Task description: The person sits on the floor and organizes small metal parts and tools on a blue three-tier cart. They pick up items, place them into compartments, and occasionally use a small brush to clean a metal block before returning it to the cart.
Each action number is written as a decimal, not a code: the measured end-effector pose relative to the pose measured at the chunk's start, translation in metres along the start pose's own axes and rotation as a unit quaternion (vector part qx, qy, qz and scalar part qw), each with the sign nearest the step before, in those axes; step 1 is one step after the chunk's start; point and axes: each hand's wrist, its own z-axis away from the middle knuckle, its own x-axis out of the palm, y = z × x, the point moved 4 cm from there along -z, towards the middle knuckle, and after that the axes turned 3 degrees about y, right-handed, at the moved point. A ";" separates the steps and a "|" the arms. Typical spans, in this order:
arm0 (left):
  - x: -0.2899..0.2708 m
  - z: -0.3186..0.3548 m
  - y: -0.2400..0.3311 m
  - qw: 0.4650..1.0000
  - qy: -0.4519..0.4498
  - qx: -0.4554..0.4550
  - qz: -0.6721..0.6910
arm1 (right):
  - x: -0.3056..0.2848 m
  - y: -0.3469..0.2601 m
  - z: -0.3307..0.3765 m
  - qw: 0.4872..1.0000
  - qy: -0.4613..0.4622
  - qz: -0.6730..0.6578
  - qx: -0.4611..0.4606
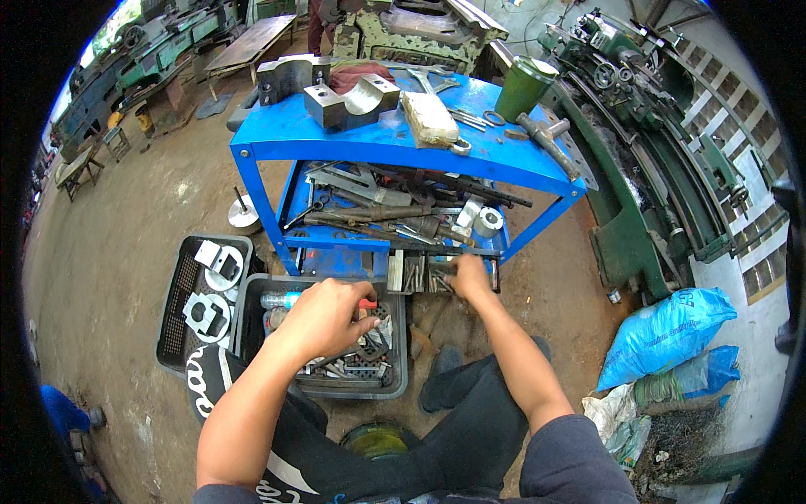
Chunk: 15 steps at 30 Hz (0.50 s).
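Observation:
My left hand point(329, 317) is raised over a grey plastic crate point(403, 336), its fingers curled. A small red piece point(367, 304) shows between its thumb and forefinger; what it belongs to is hidden. My right hand point(472, 275) reaches into an open drawer point(407, 291) under the blue workbench point(369, 151). Its fingers point down among short metal bars point(414, 274), and their tips are blurred and partly hidden. In the crate lie a clear bottle with a blue label point(280, 299) and assorted metal parts point(361, 370).
A black crate point(175, 328) with pale metal castings point(206, 317) stands at the left. The bench top carries bearing blocks point(353, 102), a green cup point(525, 91) and a hammer point(550, 144). Metal tools crowd its shelf. A lathe point(663, 185) and blue sacks point(667, 336) are to the right.

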 end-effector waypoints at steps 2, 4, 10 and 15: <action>0.000 0.001 0.000 1.000 0.008 0.006 0.009 | -0.068 -0.018 -0.005 0.989 0.073 -0.125 0.017; 0.000 0.002 0.001 1.000 0.003 0.011 0.009 | -0.153 -0.042 -0.012 0.914 0.329 -0.207 -0.115; 0.000 0.004 0.015 1.000 -0.024 0.005 -0.006 | -0.242 -0.059 -0.101 0.951 0.305 0.008 -0.053; -0.010 0.012 0.012 1.000 -0.007 0.004 0.009 | -0.235 -0.065 -0.067 0.876 0.459 -0.055 -0.139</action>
